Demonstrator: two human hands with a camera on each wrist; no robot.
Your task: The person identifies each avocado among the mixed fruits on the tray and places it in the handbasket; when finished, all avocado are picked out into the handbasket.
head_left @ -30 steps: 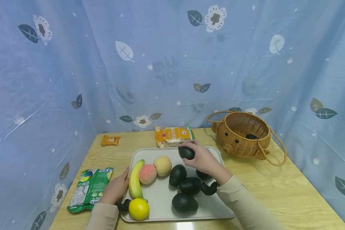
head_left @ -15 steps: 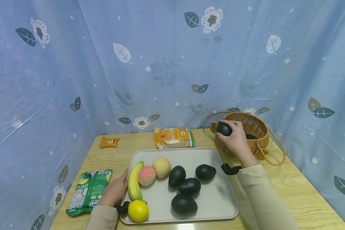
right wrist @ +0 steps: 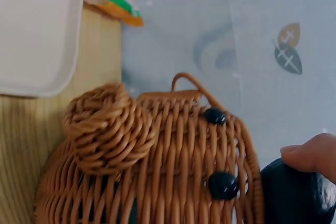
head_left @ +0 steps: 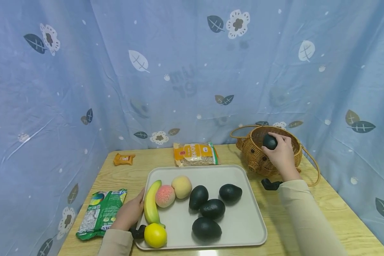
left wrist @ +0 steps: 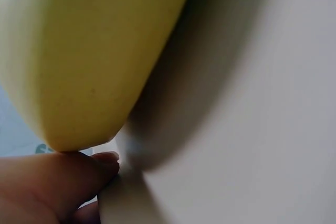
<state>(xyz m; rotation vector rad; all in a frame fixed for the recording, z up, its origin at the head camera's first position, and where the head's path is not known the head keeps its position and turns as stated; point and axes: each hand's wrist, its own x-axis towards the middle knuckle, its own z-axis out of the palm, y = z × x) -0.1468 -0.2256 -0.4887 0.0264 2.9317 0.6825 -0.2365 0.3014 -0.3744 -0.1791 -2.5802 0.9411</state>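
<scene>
- At the near left corner of the tray [head_left: 179,227], a yellow lemon [head_left: 155,235] lies against the near end of a banana [head_left: 152,204], which runs along the left side.
- To the right of the lemon, near the tray's near edge, lies one dark avocado [head_left: 206,228].
- Left of the tray, the left hand [head_left: 130,212] grips its rim, thumb on top beside the banana.
- Further left on the wooden table [head_left: 342,220], just beside that hand, lies a green snack bag [head_left: 102,213].
- Mid-tray, three more dark avocados rest: two close together, the third apart on the right.
- Right of the banana, a pink peach [head_left: 165,196] sits beside a yellow peach [head_left: 181,187].
- At the far right, the right hand [head_left: 281,153] holds another avocado [head_left: 270,142] between thumb and fingers, at the mouth of a wicker basket [head_left: 256,160]; whether it touches the rim, I cannot tell. Something dark shows through the weave.
- Beyond the tray's far edge lies an orange-and-clear bag [head_left: 196,154].
- At the far left sits a small orange packet [head_left: 124,159].
- Behind everything hangs a blue curtain [head_left: 179,117] with leaves and flowers.
</scene>
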